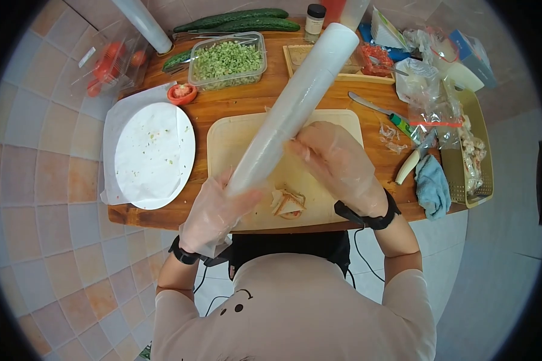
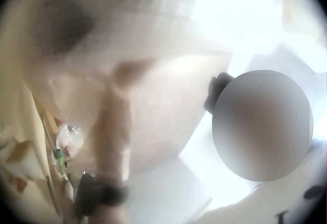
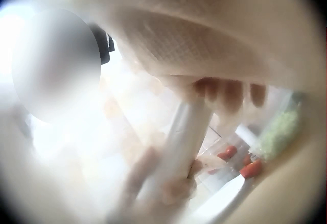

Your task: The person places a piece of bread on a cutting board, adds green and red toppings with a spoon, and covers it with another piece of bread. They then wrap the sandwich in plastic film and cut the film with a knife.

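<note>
Table: one, brown wood, seen from above.
Board: one, cream, lying flat at the middle of the table's near edge.
Roll: one, glossy white, held in the air above the board; running slantwise along its long axis, from near left to far right; pointing toward the back of the table, and looking broader at the far end in the head view.
Plate: one, white, oval, left of the board, dotted with green bits.
Basket: one, yellow-green, at the table's right edge, holding plastic bags.
Left hand: one, gloved in clear plastic, curled round the near end of the roll and gripping there.
Right hand: one, gloved likewise, bent at the fingers beside the roll's right flank, below mid-length; cannot tell whether pinching anything.
Cucumbers: two whole, lying side by side at the back.
Tub: one, clear, filled with diced green pieces.
Cloth: one, blue, crumpled beside the basket.
Wristbands: two, black, one per wrist.
Sandwich: cut to a triangle, resting on the board, beneath and between the hands; pieces too small to count.
Jar: one, black-lidded, upright at the back.
Tomato half: one, just beside the plate.
</note>
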`<move>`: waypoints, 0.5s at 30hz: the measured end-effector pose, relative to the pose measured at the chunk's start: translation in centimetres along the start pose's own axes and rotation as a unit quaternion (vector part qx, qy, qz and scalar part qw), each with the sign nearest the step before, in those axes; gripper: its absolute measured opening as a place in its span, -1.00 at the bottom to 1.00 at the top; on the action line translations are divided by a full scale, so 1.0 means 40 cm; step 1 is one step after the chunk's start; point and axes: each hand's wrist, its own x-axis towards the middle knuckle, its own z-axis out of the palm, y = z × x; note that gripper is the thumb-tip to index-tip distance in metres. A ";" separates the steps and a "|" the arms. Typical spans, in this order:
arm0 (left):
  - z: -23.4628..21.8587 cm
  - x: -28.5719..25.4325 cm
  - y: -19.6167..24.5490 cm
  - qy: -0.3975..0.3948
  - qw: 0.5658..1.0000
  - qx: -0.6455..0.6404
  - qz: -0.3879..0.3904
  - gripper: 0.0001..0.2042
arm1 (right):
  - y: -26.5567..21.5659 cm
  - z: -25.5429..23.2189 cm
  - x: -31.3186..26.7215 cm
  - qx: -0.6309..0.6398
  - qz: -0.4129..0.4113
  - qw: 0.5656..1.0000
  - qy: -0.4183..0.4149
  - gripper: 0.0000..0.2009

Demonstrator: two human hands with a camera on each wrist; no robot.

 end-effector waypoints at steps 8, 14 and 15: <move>-0.002 -0.013 0.014 -0.073 0.984 -0.156 -0.045 -0.64 | -0.008 -0.009 -0.010 -0.171 -0.106 0.977 0.068 -0.77; -0.014 -0.029 0.024 -0.090 0.973 -0.204 -0.059 -0.43 | 0.028 -0.011 -0.011 -0.188 -0.075 0.970 0.133 -0.82; -0.014 -0.041 0.029 -0.085 0.970 -0.218 -0.068 -0.41 | 0.054 -0.018 -0.017 -0.194 -0.051 0.966 0.165 -0.83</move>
